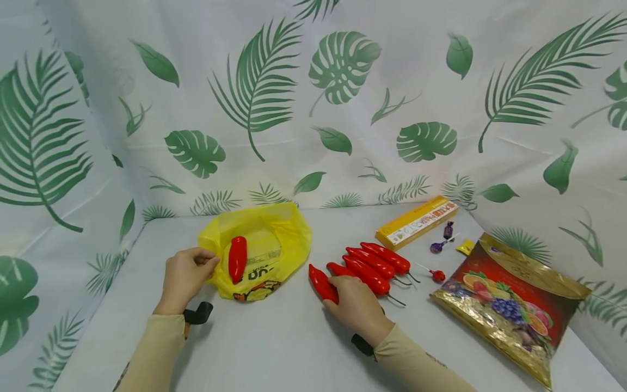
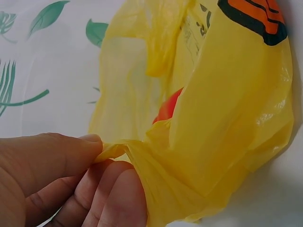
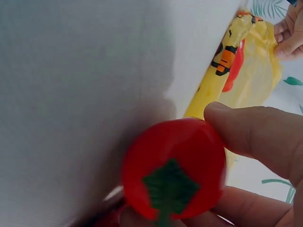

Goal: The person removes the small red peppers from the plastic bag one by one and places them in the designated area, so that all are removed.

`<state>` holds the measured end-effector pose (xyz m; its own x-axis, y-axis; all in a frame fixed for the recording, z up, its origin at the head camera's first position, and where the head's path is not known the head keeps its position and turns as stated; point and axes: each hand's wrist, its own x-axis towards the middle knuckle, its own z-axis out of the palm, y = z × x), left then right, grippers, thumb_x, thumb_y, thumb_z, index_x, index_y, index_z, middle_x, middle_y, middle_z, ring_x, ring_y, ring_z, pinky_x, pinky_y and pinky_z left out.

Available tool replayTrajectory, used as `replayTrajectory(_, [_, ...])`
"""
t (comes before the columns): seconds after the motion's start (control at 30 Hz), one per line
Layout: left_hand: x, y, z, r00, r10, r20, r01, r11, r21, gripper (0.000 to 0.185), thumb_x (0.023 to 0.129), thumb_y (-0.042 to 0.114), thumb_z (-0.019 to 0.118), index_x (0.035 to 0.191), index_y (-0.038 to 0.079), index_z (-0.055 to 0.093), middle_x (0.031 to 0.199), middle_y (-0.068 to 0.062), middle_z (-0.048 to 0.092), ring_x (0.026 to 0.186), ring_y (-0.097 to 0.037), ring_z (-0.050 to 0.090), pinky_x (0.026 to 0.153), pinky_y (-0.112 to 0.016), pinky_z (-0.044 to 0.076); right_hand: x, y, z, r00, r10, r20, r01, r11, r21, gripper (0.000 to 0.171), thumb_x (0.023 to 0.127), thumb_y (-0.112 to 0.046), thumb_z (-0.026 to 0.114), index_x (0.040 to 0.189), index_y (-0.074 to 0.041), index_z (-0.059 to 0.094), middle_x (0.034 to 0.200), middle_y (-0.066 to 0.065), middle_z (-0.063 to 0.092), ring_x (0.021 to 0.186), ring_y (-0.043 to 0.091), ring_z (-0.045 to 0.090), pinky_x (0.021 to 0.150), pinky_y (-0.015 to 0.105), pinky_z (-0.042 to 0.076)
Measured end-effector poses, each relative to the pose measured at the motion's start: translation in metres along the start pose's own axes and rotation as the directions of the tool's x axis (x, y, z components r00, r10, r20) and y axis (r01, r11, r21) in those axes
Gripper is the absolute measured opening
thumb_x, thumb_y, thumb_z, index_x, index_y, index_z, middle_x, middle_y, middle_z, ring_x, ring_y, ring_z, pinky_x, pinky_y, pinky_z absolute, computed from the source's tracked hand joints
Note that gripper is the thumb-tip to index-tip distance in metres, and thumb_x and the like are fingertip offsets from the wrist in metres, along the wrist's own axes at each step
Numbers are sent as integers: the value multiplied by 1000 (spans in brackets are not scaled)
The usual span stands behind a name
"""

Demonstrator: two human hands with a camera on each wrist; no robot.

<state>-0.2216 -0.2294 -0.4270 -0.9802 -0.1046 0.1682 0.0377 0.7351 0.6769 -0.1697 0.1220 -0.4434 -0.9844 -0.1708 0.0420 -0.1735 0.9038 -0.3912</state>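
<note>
My left hand pinches the left edge of a yellow plastic bag between thumb and fingers, as the left wrist view shows closely. The bag's mouth gapes, and one red chili pepper lies inside it. To the right of the bag, my right hand grips another red pepper, its tip pointing toward the back left. In the right wrist view that pepper's green stem end faces the camera, thumb on one side and fingers on the other. Several more red peppers lie side by side just beyond this hand.
A yellow pasta box stands at the back right. Wrapped lollipops and small candies lie in front of it. A large red and gold candy bag takes up the right edge. Leaf-printed cloth hangs behind the white table.
</note>
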Motion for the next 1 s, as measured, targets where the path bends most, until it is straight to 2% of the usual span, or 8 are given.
replayTrajectory(0.23, [-1, 0, -5, 1000, -8, -25, 8, 1000, 9, 20, 95, 20, 76, 100, 1, 78, 86, -13, 77, 63, -12, 68, 58, -21, 55, 3, -8, -1, 999, -2, -34, 2, 1000, 7, 60, 78, -28, 92, 129, -4, 71, 122, 11, 74, 102, 24, 68, 88, 42, 65])
replayTrajectory(0.47, [-4, 0, -10, 999, -15, -36, 16, 1000, 12, 20, 95, 20, 76, 100, 1, 77, 87, -13, 78, 63, -12, 69, 58, -21, 55, 12, -18, -4, 994, -53, -99, 59, 996, 60, 57, 79, -26, 91, 128, -6, 71, 119, 10, 75, 101, 25, 69, 85, 43, 65])
replayTrajectory(0.6, [-5, -1, -12, 999, -27, -32, 27, 1000, 9, 20, 95, 20, 75, 101, 1, 77, 89, -14, 77, 64, -13, 69, 59, -22, 55, 17, -27, -6, 992, -84, -96, 97, 987, 128, 56, 82, -25, 88, 131, -5, 69, 126, 12, 74, 111, 29, 70, 95, 48, 62])
replayTrajectory(0.73, [-7, -1, -13, 999, -36, -29, 36, 999, -6, 20, 96, 19, 75, 102, 0, 77, 90, -15, 77, 66, -13, 70, 59, -23, 55, 26, -38, -2, 985, -146, -94, 164, 960, 228, 54, 87, -23, 85, 134, -4, 67, 123, 12, 74, 110, 31, 71, 97, 48, 61])
replayTrajectory(0.87, [-7, -1, -14, 999, -36, -33, 35, 999, -12, 21, 96, 20, 75, 102, 0, 77, 91, -15, 77, 66, -14, 70, 59, -23, 56, 42, -51, 7, 970, -224, -93, 242, 914, 326, 51, 89, -20, 82, 134, -3, 68, 125, 14, 74, 106, 33, 73, 90, 46, 63])
replayTrajectory(0.9, [-7, -2, -15, 999, -35, -34, 35, 999, -15, 20, 96, 20, 75, 102, 0, 77, 91, -15, 77, 66, -14, 70, 59, -23, 56, 46, -55, 10, 967, -236, -93, 254, 903, 347, 50, 89, -20, 82, 134, -2, 68, 131, 14, 73, 111, 34, 73, 93, 46, 63])
replayTrajectory(1.0, [-8, -2, -15, 999, -33, -38, 33, 999, -20, 20, 96, 19, 75, 102, 0, 77, 90, -15, 78, 66, -14, 70, 59, -23, 56, 62, -68, 20, 970, -240, -45, 237, 878, 416, 51, 91, -22, 81, 136, -2, 67, 135, 15, 70, 115, 35, 73, 95, 46, 62])
